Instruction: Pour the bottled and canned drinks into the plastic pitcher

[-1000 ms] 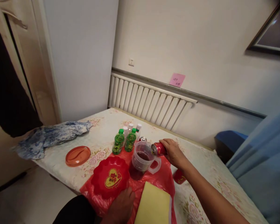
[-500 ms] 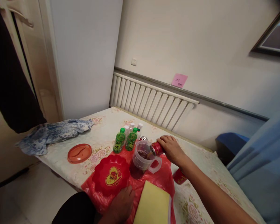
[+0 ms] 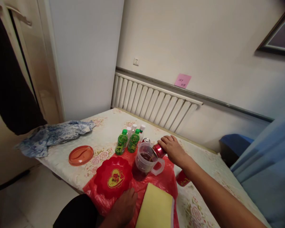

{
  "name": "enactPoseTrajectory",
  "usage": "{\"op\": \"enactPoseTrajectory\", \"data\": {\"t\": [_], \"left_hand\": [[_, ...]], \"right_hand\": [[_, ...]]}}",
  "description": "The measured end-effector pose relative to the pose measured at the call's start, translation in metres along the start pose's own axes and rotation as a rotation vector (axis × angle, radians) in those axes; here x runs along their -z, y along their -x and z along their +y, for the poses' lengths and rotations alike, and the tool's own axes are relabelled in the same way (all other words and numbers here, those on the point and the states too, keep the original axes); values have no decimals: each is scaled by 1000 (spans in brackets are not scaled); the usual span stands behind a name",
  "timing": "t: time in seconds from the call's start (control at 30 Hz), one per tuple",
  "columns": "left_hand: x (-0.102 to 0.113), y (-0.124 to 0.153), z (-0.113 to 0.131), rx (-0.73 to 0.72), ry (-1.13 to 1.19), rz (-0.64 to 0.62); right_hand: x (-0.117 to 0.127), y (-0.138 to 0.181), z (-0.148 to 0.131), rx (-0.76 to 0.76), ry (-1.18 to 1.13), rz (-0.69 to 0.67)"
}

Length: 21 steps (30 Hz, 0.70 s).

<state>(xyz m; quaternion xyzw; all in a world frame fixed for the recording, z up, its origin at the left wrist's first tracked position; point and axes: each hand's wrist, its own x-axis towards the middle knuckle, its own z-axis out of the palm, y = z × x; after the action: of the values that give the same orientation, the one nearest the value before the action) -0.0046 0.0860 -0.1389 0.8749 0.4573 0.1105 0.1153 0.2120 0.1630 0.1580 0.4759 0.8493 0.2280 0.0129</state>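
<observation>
My right hand [image 3: 172, 149] grips a red drink can [image 3: 158, 150], tipped mouth-down over a clear plastic jug [image 3: 146, 160]. Dark liquid lies in the jug and a thin stream runs from the can into it. The jug stands on a red plastic bag [image 3: 165, 182] spread on the table. My left hand [image 3: 124, 205] rests flat on the bag at the near table edge, just below a red heart-marked dish [image 3: 110, 177], fingers together and holding nothing.
Two green bottles [image 3: 127, 142] and white-capped bottles [image 3: 135, 128] stand behind the jug, with another can [image 3: 146, 140]. An orange lid [image 3: 81, 155], a blue cloth [image 3: 52, 136], a yellow pad [image 3: 155, 209] and a second red can [image 3: 182, 179] lie on the flowered table [image 3: 102, 126]. A radiator [image 3: 154, 104] lines the wall.
My right hand has tilted the can further down over the jug and the liquid now pours. The left hand stays where it was.
</observation>
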Motion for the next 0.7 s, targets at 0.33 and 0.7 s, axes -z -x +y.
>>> {"op": "enactPoseTrajectory", "data": {"t": [0.33,0.7], "left_hand": [[6,0,4,24,13,-8],[12,0,5,27,26,-16]], "right_hand": [[2,-2,0,22,23,-9],[6,-2,-3,39,40,-13]]}}
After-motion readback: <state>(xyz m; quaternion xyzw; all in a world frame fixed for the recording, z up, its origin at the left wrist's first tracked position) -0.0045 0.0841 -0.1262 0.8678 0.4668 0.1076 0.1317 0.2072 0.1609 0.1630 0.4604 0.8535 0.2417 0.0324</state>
